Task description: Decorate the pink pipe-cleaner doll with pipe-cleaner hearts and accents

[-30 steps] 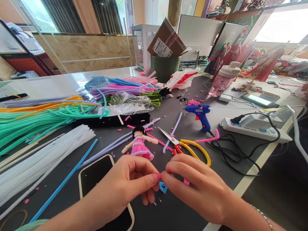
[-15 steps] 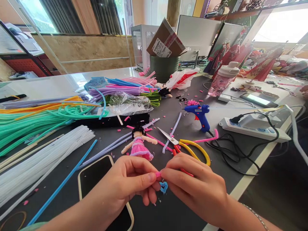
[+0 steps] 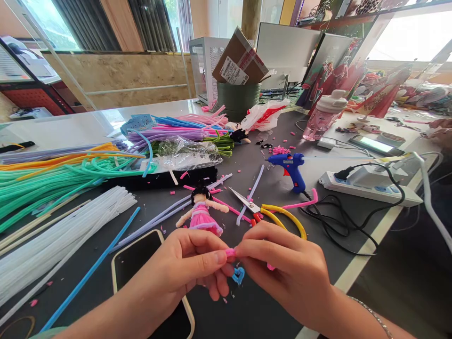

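Between its thumb and fingers my left hand (image 3: 197,263) pinches one end of a short pink piece (image 3: 230,253). The other end is in the closed fingertips of my right hand (image 3: 286,268), and a bit of pink also shows beneath those fingers. Just below the fingertips a small blue heart-shaped piece (image 3: 238,275) lies on the table. Beyond my hands lies a doll (image 3: 205,217) with black hair and a pink dress. Scissors (image 3: 252,207) with yellow and red handles lie open beside it, partly behind my right hand.
A phone (image 3: 137,254) lies under my left forearm. White stems (image 3: 70,235), green stems (image 3: 52,179) and a blue stem (image 3: 92,268) lie left. A blue glue gun (image 3: 291,169), black cable (image 3: 339,221), power strip (image 3: 374,188) and pink bottle (image 3: 323,115) stand or lie right.
The view has shifted slightly. A pink bit now shows under my right fingers. Both hands keep their pinch on the pink piece, and part of another person's hand shows more at the right edge.
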{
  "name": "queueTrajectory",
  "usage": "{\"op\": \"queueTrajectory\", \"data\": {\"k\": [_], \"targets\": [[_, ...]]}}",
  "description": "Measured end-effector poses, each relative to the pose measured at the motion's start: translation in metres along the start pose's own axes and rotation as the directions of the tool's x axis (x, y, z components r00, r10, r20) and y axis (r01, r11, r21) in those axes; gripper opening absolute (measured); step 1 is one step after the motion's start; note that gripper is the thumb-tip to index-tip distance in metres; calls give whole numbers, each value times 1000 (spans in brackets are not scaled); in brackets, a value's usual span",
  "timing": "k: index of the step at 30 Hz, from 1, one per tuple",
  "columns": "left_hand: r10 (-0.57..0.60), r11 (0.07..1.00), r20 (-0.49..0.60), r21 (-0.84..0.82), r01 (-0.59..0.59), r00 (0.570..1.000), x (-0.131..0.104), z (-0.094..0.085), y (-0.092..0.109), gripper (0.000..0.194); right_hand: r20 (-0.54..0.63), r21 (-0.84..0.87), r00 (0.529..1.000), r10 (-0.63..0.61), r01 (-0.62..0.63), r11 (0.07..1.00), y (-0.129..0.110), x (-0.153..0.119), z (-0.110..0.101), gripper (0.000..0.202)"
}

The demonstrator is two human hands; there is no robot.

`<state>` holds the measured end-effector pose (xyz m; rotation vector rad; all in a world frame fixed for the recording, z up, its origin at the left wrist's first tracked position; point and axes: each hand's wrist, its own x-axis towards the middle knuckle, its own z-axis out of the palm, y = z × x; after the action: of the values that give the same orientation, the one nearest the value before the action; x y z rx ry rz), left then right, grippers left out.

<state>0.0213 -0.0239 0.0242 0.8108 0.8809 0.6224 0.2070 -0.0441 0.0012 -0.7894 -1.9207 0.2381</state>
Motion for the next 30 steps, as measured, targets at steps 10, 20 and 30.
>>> {"op": "queueTrajectory", "data": {"k": [10, 20, 30], "targets": [[-22, 1000, 48, 1, 22, 999, 2, -5, -2, 22, -9, 59, 999, 51, -51, 997, -2, 0, 1, 16], [-43, 996, -43, -86, 39, 998, -1, 12, -6, 31, -76, 78, 996, 50, -44, 996, -3, -1, 8, 16], [-46, 982, -77, -186, 31, 996, 4, 10, -6, 28, -119, 63, 988, 93, -86, 994, -1, 1, 7, 14]]}}
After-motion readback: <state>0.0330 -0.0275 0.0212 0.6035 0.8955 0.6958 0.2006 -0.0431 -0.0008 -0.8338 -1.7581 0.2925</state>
